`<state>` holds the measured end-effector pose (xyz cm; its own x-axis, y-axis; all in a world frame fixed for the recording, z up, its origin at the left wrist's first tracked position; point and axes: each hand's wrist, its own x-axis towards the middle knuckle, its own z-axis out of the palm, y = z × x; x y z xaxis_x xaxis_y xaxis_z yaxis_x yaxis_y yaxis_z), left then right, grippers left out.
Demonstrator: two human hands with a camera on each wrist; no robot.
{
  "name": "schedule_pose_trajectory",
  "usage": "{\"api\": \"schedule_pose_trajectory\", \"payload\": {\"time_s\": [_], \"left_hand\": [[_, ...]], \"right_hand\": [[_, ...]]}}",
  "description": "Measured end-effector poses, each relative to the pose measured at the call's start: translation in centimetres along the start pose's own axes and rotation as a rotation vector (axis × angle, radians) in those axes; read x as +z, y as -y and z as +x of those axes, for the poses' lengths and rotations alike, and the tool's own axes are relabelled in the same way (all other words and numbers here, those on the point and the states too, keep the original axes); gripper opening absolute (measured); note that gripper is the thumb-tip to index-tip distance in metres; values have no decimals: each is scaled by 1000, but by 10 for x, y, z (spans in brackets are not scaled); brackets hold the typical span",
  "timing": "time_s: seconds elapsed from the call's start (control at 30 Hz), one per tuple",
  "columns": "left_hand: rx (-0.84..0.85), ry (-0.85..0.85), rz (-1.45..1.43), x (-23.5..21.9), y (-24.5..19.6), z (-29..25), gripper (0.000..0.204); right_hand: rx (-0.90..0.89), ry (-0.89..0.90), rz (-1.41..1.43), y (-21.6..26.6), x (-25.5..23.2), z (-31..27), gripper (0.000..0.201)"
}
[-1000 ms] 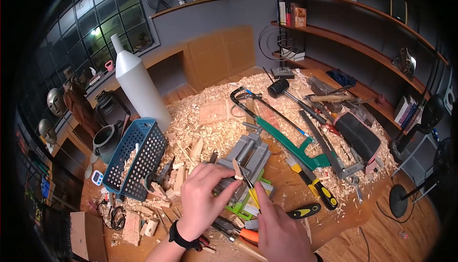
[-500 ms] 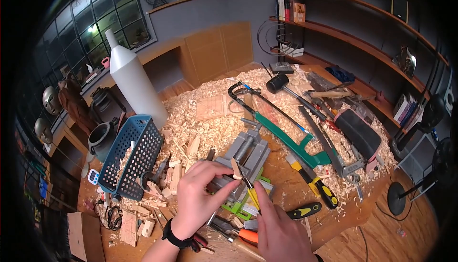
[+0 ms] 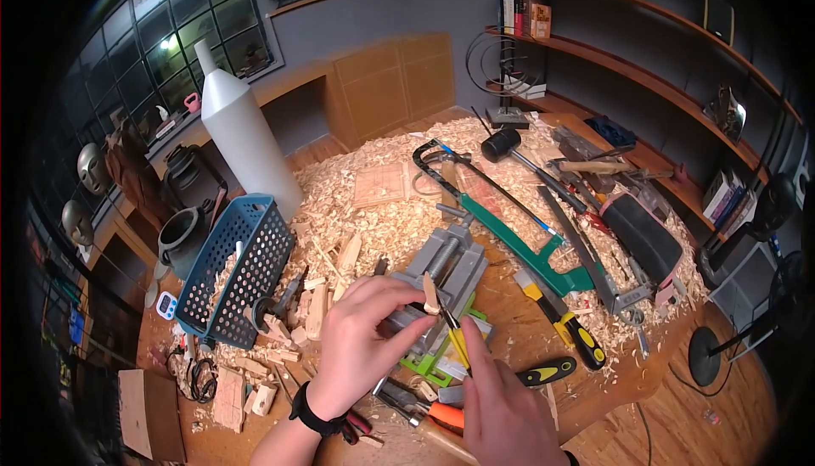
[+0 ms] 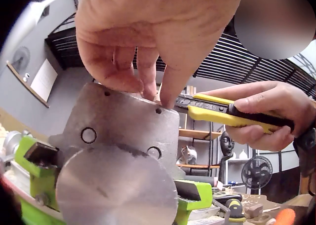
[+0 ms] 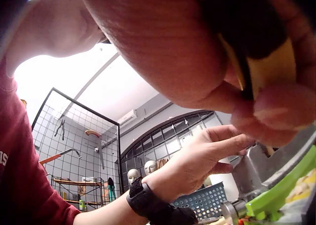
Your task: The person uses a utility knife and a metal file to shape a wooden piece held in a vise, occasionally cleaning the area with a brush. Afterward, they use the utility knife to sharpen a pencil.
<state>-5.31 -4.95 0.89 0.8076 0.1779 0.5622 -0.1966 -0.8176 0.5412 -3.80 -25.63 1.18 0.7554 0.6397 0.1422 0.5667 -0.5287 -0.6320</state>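
Note:
Between the thumb and fingers of my left hand (image 3: 361, 347) is a small, pale wood piece (image 3: 430, 293), pointed at its upper end in the head view. My right hand (image 3: 509, 411) grips a yellow and black utility knife (image 3: 458, 345), its blade end right at the lower part of the wood. Below both hands stands a grey metal vise (image 3: 454, 254) with green parts. The left wrist view has the left fingertips close over the top edge of the vise's metal jaw, largely hiding the wood, while the knife (image 4: 212, 117) comes in from the right.
Wood shavings (image 3: 331, 211) cover much of the table. A green hacksaw (image 3: 526, 258), a mallet (image 3: 501, 145) and a yellow-black handled tool (image 3: 581, 339) lie on the right. To the left stands a blue basket (image 3: 242, 271). Chisels with orange handles (image 3: 446, 416) lie near the front.
The head view has shifted slightly. The wood piece has turned a little in the left fingers and appears more upright. The right hand still holds the knife against its lower end.

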Motion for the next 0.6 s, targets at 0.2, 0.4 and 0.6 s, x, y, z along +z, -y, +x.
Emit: {"api": "schedule_pose_trajectory", "payload": {"time_s": [0.2,0.4,0.6], "left_hand": [[-21,14,-6,1,-3,1,22],[-128,26,-150,1,0,1,18],[-91,9,-164,1,3,0,16]], "right_hand": [[-29,-59,43,6,-6,-2,65],[-45,-65,23,4,-6,-4,70],[-61,-81,15,3,-4,-5,74]]}}
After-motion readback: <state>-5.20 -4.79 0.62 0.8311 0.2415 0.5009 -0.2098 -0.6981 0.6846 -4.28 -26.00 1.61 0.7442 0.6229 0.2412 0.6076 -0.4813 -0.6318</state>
